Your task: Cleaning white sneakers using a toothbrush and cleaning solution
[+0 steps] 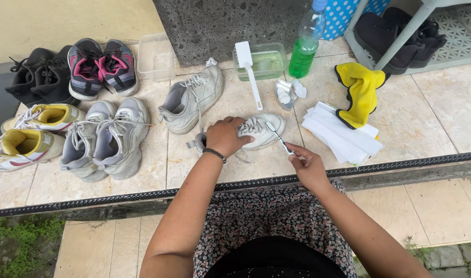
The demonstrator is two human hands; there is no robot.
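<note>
- White shoe lies on its side on the tiled step, toe to the right, close to the step's front edge, where a dark metal strip runs the whole width.
- Tiled step carries everything; bare tile shows at the right, past the folded white cloths, and in a narrow band along the front strip.
- Shoe rack stands at the back right with black shoes on it, closing that corner.
- Rows of shoes fill the left half: a grey pair, a yellow-lined pair, a black pair and a pink-laced pair, leaving little open tile there.
- Second white shoe sits just behind and left of the one being handled.
- Yellow cloth lies across the white cloths, near the right hand.
- Green bottle and a tub of water with a long white brush laid across it stand behind the shoe.
- Left hand rests on top of the shoe's heel end, fingers curled over it and gripping it.
- Right hand is just right of the shoe, fingers pinched shut on a toothbrush, whose head touches the toe area.
</note>
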